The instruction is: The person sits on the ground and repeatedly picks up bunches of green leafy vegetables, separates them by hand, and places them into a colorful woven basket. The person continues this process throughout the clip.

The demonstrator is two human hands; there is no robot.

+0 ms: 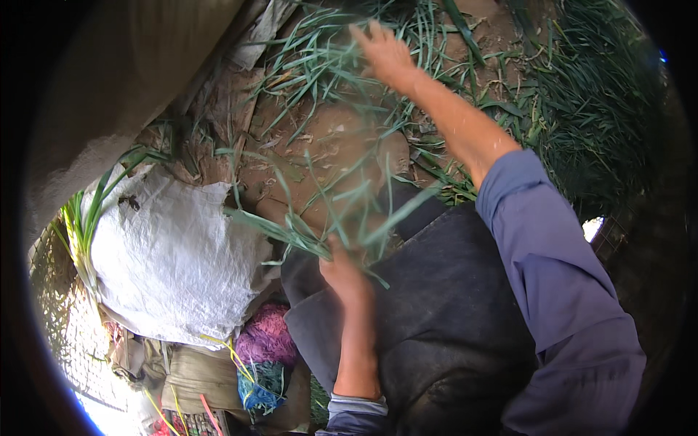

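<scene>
My left hand (344, 272) is closed around a loose bunch of long green leaves (294, 231), low in front of my dark-clad lap. The leaves fan out upward and to both sides, some blurred. At the top of the view my right hand (384, 52) reaches over a spread of cut green leaves (322, 60) on the dirt floor. Its fingers are apart, and no leaf shows gripped in them. A few leaves lie beneath and beside that palm. Which plant the leaves come from is hard to tell.
A large heap of dark green leaves (600, 109) fills the right side. At left lies a white woven plastic sack (174, 256), with green-leaved stalks (87, 234) beside it. Below it sits a bundle of pink, purple and blue twine (267, 349). A pale cloth or sheet (120, 71) hangs at upper left.
</scene>
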